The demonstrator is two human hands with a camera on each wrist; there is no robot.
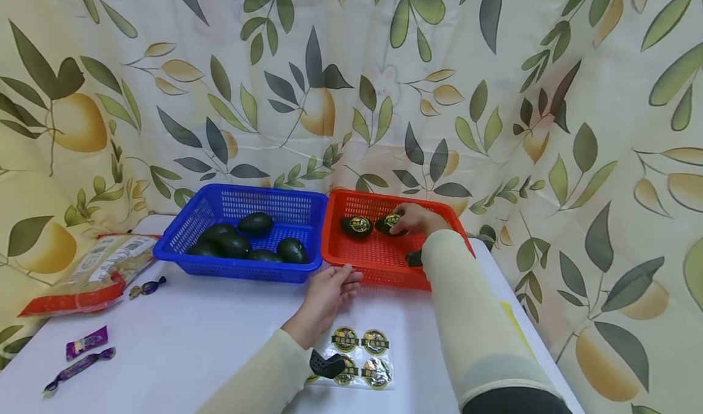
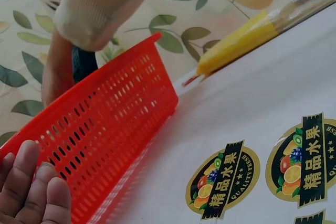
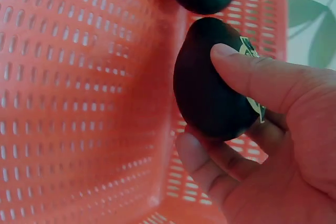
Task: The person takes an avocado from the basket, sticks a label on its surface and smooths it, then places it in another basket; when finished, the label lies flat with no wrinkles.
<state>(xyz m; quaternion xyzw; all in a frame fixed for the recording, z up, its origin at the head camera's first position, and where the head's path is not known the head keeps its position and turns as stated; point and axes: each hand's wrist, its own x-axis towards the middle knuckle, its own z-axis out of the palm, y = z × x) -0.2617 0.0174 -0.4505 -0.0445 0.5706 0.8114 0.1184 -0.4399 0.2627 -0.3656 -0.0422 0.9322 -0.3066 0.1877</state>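
Observation:
In the red basket point(image 1: 351, 270), my right hand point(image 1: 415, 220) grips a dark avocado point(image 1: 386, 223) between thumb and fingers. A round gold-and-black sticker point(image 3: 251, 51) shows on that fruit's side. Beside it lies another stickered avocado point(image 1: 357, 226). My left hand point(image 1: 329, 293) is at the basket's front left corner, palm turned inward, fingers loosely bent and holding nothing. In the left wrist view its fingertips point(image 2: 56, 195) overlap the red basket wall. Below that hand, a sheet of round fruit stickers point(image 1: 376, 356) lies on the white table, partly covered by the wrist camera mount.
A blue basket point(image 1: 236, 270) with several dark avocados point(image 1: 255, 224) stands left of the red one. Further left lie a red-and-clear food bag point(image 1: 104, 273) and wrapped candies point(image 1: 86, 342). A yellow packet point(image 2: 239, 43) sits by the table's right edge. A patterned curtain point(image 1: 351, 84) hangs behind.

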